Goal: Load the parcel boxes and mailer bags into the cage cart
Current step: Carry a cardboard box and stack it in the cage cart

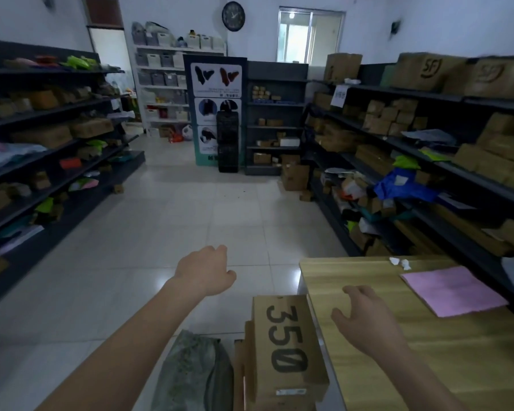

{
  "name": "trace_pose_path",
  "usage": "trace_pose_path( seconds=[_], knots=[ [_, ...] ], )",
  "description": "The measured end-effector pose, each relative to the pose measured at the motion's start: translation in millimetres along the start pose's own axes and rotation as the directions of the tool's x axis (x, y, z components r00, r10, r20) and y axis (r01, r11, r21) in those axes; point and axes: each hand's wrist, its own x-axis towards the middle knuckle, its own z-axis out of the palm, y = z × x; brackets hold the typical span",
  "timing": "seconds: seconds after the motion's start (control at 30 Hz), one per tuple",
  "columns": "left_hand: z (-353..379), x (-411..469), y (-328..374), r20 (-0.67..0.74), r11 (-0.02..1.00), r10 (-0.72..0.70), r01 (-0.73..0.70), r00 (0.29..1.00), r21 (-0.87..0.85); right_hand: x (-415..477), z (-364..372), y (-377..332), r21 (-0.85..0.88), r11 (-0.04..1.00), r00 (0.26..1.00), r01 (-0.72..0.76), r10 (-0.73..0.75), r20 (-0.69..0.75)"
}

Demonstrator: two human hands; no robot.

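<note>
Between two long runs of parcel shelves (428, 137), a person stands at the corner of a wooden worktop (383, 280) with both arms reaching forward. The left hand (205, 271) hangs over the tiled floor (161, 232), fingers loosely curled and grasping nothing. The right hand (365, 318) hovers just above the worktop's near edge, fingers relaxed and spread, also empty.

A brown box (285, 345) printed "350" sits just beside the worktop, below and between the two hands. Thinner cartons (240, 369) press against its left side and a grey bag (190, 372) slumps next to them. Whether this stack already sits in the cage cart cannot be told, as no cage wall is plainly in view. A pink sheet (454, 292) lies further along the worktop.

The likely trouble lies in that close-packed stack. A careless one-handed pull on the box could drag the cartons over with it. The soft bag may sag or slide out of a loose grip. The worktop's edge is close enough to catch a rising corner.
</note>
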Motion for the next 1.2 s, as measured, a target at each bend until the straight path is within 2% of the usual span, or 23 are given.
trace_pose_path(
  seconds=[0.2, 0.33, 0.5, 0.6, 0.77, 0.9, 0.97, 1.03, 1.1, 1.2],
  knots=[
    [6, 27, -29, 0.04, 0.999, 0.037, -0.037, 0.999, 0.011, 20, 18, -10, 0.042, 0.999, 1.0, -0.01, 0.009, 0.013],
    [6, 39, -42, 0.025, 0.998, 0.008, -0.01, 1.0, 0.054, 30, 31, -12, 0.046, 0.999, 0.999, -0.007, 0.005, 0.034],
    [20, 53, -36, 0.037, 1.0, -0.003, 0.002, 0.999, 0.023, 48, 48, -20, 0.077, 0.996, 0.995, 0.045, -0.051, 0.08],
    [38, 62, -25, 0.065, 1.0, -0.023, 0.022, 0.998, 0.015, 58, 63, -11, 0.153, 0.987, 0.995, 0.041, -0.055, 0.087],
    [82, 83, 11, 0.204, 0.999, -0.035, 0.037, 0.978, -0.007, 53, 94, 25, 0.195, 0.98, 0.982, 0.038, -0.074, 0.176],
    [121, 88, 42, 0.199, 0.994, -0.014, 0.035, 0.98, -0.104, 49, 117, 54, 0.166, 0.984, 0.974, 0.067, -0.101, 0.205],
    [140, 93, 49, 0.25, 0.989, -0.037, 0.071, 0.968, -0.13, 53, 139, 59, 0.145, 0.987, 0.959, 0.068, -0.105, 0.262],
    [165, 97, 56, 0.311, 0.99, -0.05, 0.087, 0.949, -0.107, 55, 166, 63, 0.128, 0.988, 0.943, 0.082, -0.118, 0.311],
    [195, 104, 62, 0.302, 0.992, -0.061, 0.09, 0.951, -0.085, 61, 200, 65, 0.126, 0.99, 0.937, 0.068, -0.107, 0.333],
    [257, 121, 72, 0.344, 0.997, -0.041, 0.062, 0.938, -0.05, 74, 264, 69, 0.129, 0.992, 0.937, -0.014, -0.032, 0.349]
  ],
)
